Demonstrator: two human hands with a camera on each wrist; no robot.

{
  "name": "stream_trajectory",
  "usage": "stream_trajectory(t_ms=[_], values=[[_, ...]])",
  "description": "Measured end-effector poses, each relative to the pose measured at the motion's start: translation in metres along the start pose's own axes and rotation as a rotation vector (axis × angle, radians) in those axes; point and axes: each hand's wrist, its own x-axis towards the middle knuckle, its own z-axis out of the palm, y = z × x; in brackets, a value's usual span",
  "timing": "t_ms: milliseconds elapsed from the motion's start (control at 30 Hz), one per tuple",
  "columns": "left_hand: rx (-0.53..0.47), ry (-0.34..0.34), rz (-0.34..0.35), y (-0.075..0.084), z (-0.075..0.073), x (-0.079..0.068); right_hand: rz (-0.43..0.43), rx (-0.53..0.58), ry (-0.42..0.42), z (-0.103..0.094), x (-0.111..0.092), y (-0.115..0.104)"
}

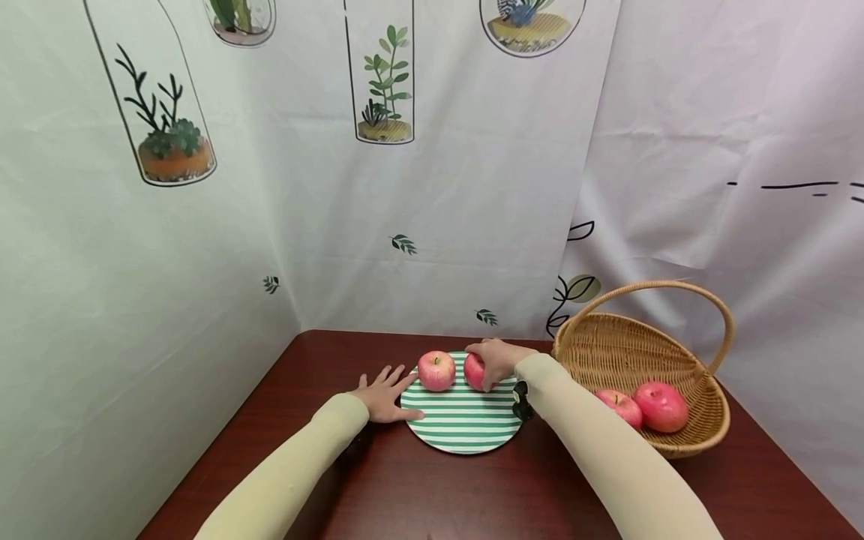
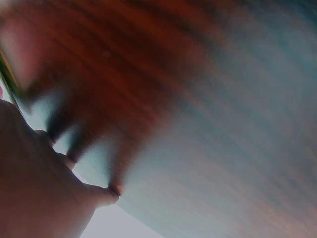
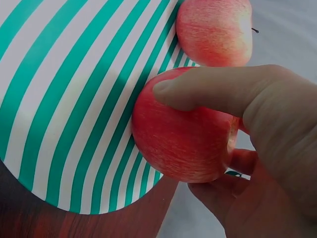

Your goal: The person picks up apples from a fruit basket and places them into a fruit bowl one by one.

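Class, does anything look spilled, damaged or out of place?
Nothing stands out: one apple sits on the striped mat, the right hand holds another, two more lie in the basket; no spill or damage shows.

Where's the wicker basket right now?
In the head view, the wicker basket is on the right of the table, right of the striped mat, with two apples visible inside.
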Motion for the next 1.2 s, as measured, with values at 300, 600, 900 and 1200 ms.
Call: stream_trajectory(t_ms=[300, 600, 900, 1200], values=[[-0.006, -0.007, 0.003, 0.002, -0.004, -0.004, -0.041, 0.022, 0.017, 0.0, 0.001, 0.0], [0.003, -0.013, -0.004, 0.008, -0.008, -0.011, -0.011, 0.034, 0.022, -0.001, 0.003, -0.002], [-0.003, -0.012, 0.0, 0.006, -0.007, -0.005, -0.01, 0.046, 0.034, -0.001, 0.003, -0.002], [0.005, -0.019, -0.011, 0.008, -0.009, -0.007, -0.006, 0.044, 0.038, 0.0, 0.004, 0.0]])
